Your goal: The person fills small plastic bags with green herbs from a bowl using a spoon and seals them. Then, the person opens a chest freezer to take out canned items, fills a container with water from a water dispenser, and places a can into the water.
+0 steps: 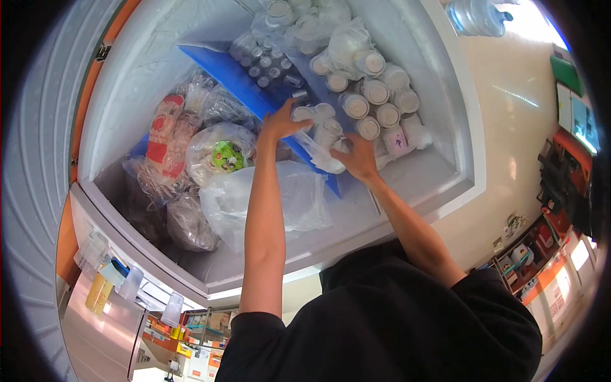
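Observation:
Inside a chest freezer [439,184], my left hand [282,122] is at the blue divider panel [245,95], its thumb and index finger curled around the side of a clear plastic bag [328,135] of white-lidded containers. From the other side, my right hand [358,156] grips the same bag with thumb and fingers bent. Thin plastic stretches between both hands. Some fingertips are hidden behind it. Beside my right hand stand several white-lidded cups [375,92], partly bagged. Beyond my left hand lie small capped bottles [264,71].
Left of the divider lie bagged goods: a red and white package [167,137], a bag with a green label [227,156] and a large clear bag [267,197]. The lid [32,191] stands raised. Clear cups [132,283] sit outside; a water jug [474,18] is far right.

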### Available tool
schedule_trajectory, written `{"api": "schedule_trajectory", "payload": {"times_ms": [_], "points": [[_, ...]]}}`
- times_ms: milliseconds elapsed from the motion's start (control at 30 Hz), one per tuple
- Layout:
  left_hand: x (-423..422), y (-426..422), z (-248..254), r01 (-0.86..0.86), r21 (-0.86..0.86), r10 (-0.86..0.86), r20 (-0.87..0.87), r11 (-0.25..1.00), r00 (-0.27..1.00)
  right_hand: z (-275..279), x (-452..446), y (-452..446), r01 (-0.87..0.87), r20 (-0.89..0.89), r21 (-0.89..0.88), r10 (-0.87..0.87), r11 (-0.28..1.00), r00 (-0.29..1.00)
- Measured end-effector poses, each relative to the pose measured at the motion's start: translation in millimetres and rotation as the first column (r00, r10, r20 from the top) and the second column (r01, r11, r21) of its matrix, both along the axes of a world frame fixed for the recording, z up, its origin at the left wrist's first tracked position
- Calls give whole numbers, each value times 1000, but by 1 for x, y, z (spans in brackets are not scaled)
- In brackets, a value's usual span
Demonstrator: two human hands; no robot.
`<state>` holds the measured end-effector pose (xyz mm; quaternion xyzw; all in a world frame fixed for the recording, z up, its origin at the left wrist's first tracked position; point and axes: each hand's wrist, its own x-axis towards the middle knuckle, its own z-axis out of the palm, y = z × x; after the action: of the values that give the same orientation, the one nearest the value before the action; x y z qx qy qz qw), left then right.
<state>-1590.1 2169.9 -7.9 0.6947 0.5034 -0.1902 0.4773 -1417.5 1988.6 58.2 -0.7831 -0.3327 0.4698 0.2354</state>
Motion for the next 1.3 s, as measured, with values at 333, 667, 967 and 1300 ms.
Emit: {"api": "schedule_trajectory", "payload": {"times_ms": [333,667,967,1300], "points": [[-6,-9,1,118,-58,-121,-59,991,991,-5,-7,-7,-90,101,91,81,992,992],[-14,-14,5,85,-1,-85,4,996,996,-7,-4,-10,-28,-12,75,29,997,1000],[-16,-17,8,110,24,-109,-25,994,994,-3,-5,-6,-56,36,41,54,998,998],[-18,-17,58,-145,139,86,363,980,928,85,26,23,-149,145,117,131,982,981]]}}
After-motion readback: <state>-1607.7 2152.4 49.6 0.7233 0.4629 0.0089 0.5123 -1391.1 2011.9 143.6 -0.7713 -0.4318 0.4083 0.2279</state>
